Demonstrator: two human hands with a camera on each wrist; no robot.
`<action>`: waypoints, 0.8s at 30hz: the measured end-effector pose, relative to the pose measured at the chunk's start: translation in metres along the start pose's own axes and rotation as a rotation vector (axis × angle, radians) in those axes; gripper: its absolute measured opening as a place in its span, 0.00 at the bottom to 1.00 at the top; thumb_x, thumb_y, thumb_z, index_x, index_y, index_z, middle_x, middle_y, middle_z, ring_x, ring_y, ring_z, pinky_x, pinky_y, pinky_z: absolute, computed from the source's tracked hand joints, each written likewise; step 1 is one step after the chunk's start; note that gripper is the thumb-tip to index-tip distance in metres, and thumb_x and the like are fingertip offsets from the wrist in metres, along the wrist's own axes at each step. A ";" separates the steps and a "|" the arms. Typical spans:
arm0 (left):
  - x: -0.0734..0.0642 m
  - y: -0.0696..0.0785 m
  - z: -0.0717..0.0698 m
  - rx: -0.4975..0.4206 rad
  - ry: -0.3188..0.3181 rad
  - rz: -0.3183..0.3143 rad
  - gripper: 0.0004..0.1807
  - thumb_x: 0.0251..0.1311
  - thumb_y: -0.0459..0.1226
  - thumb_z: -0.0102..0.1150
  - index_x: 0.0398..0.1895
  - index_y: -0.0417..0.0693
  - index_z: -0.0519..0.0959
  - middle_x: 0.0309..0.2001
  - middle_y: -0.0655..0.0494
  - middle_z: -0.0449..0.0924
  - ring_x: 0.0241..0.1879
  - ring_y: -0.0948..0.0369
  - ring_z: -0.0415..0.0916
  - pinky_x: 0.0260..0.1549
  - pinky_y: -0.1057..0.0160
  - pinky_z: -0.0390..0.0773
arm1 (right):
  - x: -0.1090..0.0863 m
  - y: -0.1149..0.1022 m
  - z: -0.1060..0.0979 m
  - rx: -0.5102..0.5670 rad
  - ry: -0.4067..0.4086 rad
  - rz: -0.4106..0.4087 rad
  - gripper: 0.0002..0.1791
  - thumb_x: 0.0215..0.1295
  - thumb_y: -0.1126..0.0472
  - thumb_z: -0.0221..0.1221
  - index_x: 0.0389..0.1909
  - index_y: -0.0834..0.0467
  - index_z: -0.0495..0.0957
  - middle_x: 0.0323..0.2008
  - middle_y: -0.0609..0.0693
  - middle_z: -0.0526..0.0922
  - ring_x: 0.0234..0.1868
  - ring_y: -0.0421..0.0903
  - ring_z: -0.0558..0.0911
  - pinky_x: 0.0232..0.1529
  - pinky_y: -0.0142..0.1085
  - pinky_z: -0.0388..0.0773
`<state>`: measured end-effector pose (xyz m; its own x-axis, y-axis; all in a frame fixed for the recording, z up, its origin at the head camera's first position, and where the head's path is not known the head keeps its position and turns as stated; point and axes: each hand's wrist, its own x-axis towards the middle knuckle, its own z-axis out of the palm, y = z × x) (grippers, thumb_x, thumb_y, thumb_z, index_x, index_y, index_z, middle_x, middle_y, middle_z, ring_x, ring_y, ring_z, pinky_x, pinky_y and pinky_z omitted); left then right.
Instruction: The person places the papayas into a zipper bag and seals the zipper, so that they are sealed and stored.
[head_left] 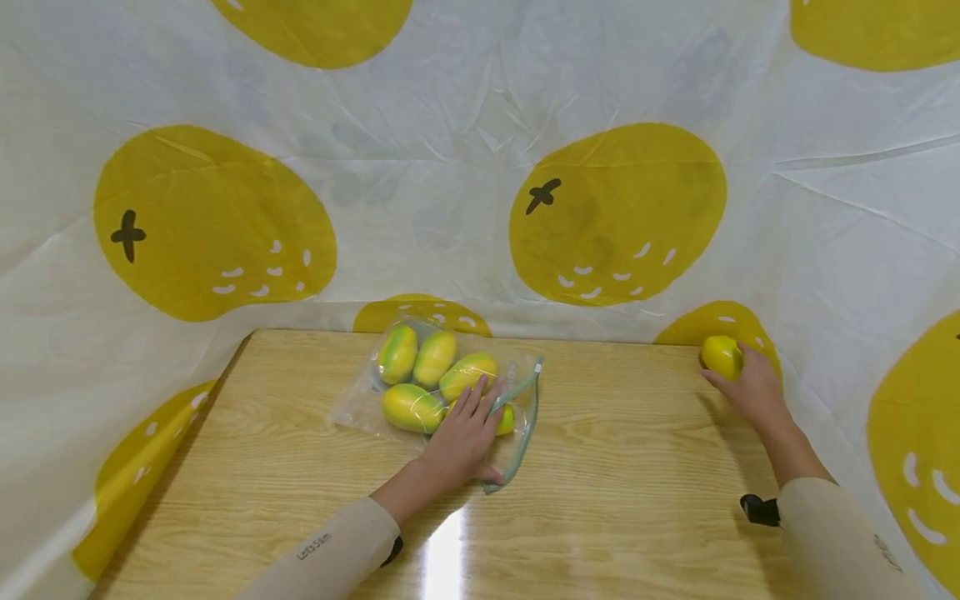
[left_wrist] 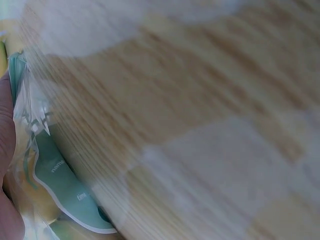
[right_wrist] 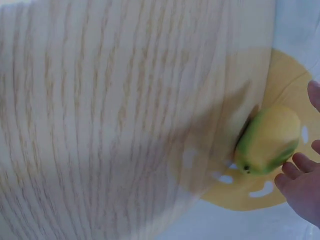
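A clear zip bag (head_left: 352, 408) with a green zip edge (head_left: 528, 425) lies on the table, holding several yellow-green mangoes (head_left: 411, 408). Spread over its right part, my left hand (head_left: 457, 442) rests on a mango with straight fingers, its thumb beside the lower end of the zip. The left wrist view catches a green printed label (left_wrist: 70, 190) on the bag. At the table's far right corner, my right hand (head_left: 750, 387) is around a single mango (head_left: 722, 357). In the right wrist view its fingertips (right_wrist: 292, 170) reach that mango's side (right_wrist: 270, 140), with the thumb held apart.
The wooden table (head_left: 622, 467) ends at the back against a white cloth (head_left: 420, 225) printed with big yellow fruit. More of this cloth hangs at both sides, close by my right arm. A bright reflection shows at the table's front.
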<state>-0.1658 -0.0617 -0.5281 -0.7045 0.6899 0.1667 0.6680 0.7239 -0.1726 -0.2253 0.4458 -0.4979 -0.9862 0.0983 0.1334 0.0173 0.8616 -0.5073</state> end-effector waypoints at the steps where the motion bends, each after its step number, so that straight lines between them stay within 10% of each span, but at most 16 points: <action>1: 0.000 0.000 0.000 -0.001 0.000 0.000 0.66 0.38 0.77 0.65 0.75 0.43 0.66 0.84 0.37 0.39 0.83 0.38 0.37 0.78 0.43 0.52 | 0.001 0.002 0.000 -0.004 0.002 0.005 0.52 0.74 0.48 0.60 0.73 0.84 0.46 0.66 0.88 0.55 0.65 0.84 0.58 0.63 0.74 0.59; 24: 0.001 -0.002 -0.005 0.019 -0.031 -0.037 0.66 0.36 0.79 0.64 0.74 0.45 0.67 0.84 0.40 0.38 0.82 0.36 0.33 0.78 0.42 0.52 | -0.003 0.007 0.007 0.012 0.014 0.097 0.43 0.66 0.65 0.66 0.71 0.75 0.51 0.58 0.85 0.60 0.57 0.80 0.60 0.52 0.70 0.65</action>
<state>-0.1663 -0.0621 -0.5230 -0.7361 0.6615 0.1431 0.6366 0.7485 -0.1854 -0.2232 0.4479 -0.5074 -0.9776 0.1878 0.0953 0.1102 0.8418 -0.5285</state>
